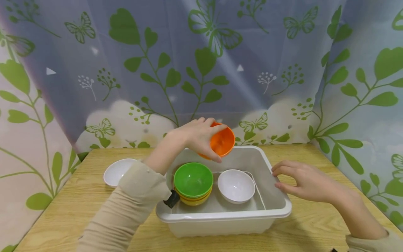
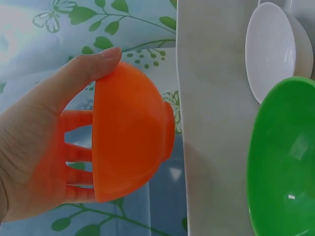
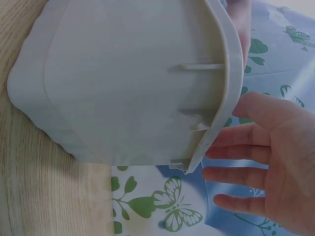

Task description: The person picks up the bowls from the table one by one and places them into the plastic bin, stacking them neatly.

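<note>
My left hand (image 1: 201,138) grips an orange bowl (image 1: 223,141) by its rim, tilted on its side above the back of a light grey plastic basin (image 1: 226,217). In the left wrist view, the thumb lies at one edge of the orange bowl (image 2: 128,132) and the fingers spread across its mouth. Inside the basin, a green bowl (image 1: 193,180) sits on top of yellow bowls (image 1: 192,202). A white bowl (image 1: 236,186) stands to their right. My right hand (image 1: 303,180) is at the basin's right rim with fingers extended, its fingertips at or touching the edge.
Another white bowl (image 1: 118,172) rests on the wooden table (image 1: 94,199) left of the basin, partly hidden by the left sleeve. Behind the table hangs a cloth (image 1: 176,70) printed with leaves and butterflies.
</note>
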`<state>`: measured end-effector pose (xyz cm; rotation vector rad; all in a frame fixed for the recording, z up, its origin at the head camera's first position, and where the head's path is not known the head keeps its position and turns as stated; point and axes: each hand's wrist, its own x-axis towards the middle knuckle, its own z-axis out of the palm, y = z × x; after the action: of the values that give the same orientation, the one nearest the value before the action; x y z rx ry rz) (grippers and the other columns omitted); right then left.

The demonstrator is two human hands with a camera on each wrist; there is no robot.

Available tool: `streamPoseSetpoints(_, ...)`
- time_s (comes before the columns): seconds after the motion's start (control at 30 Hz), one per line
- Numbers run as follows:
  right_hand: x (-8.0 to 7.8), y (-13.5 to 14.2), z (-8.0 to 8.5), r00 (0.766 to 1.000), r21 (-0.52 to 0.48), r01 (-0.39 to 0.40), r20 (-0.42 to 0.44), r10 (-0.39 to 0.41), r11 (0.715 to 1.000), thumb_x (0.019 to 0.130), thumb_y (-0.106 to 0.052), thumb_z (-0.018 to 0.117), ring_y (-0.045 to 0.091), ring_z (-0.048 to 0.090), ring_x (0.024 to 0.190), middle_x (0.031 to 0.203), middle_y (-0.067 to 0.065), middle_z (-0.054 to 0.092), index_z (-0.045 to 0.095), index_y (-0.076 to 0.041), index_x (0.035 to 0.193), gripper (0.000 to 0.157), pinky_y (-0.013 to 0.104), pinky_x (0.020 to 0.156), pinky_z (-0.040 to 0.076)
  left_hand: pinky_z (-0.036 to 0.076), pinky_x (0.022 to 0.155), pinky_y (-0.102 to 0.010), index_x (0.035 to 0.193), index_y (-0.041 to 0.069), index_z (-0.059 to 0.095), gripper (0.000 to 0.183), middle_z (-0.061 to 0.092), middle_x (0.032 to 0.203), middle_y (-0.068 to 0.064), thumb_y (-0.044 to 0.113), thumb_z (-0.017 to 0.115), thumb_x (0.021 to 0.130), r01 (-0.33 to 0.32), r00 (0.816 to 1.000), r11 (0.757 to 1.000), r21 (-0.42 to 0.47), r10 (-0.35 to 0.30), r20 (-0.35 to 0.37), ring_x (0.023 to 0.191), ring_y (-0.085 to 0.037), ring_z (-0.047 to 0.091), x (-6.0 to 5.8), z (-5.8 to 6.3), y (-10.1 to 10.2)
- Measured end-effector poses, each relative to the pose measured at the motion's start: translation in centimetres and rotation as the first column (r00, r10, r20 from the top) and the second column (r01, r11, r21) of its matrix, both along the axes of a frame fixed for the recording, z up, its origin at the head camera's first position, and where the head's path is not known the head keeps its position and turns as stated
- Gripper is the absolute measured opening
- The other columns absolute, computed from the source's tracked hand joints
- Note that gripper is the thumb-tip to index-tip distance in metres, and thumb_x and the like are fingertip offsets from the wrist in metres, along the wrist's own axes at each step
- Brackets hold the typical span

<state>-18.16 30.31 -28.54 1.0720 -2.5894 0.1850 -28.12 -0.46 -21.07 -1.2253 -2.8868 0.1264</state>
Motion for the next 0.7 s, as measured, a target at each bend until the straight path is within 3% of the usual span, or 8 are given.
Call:
streamPoseSetpoints(0.4,-0.1,0.0,0.0,1.000,0.002,0.013,0.008,-0.013,1.000,0.082,-0.022,0.070,0.014,0.060,0.095,0.105,-0.008,0.060,0.065,-0.019,0.098,0.017,0.036,0.077,0.049,0.030,0.101,-0.039,0.148,0.028,0.022,0.097,0.024,0.147,-0.012,0.068,0.062,0.069,0.015,1.000,0.999,-0.042,-0.015,0.008,0.122,-0.027,0.036,0.2,-0.7,1.0)
streamPoseSetpoints(0.7,0.0,0.1,0.0,1.000,0.008,0.012,-0.007,-0.012,1.000,0.082,-0.022,0.070,0.014,0.060,0.096,0.105,-0.008,0.060,0.065,-0.019,0.097,0.017,0.036,0.077,0.049,0.034,0.096,-0.038,0.148,0.027,0.023,0.097,0.031,0.141,-0.007,0.068,0.062,0.069,0.062,0.998,0.997,-0.046,-0.061,0.021,0.116,-0.024,0.037,0.7,-1.9,1.7)
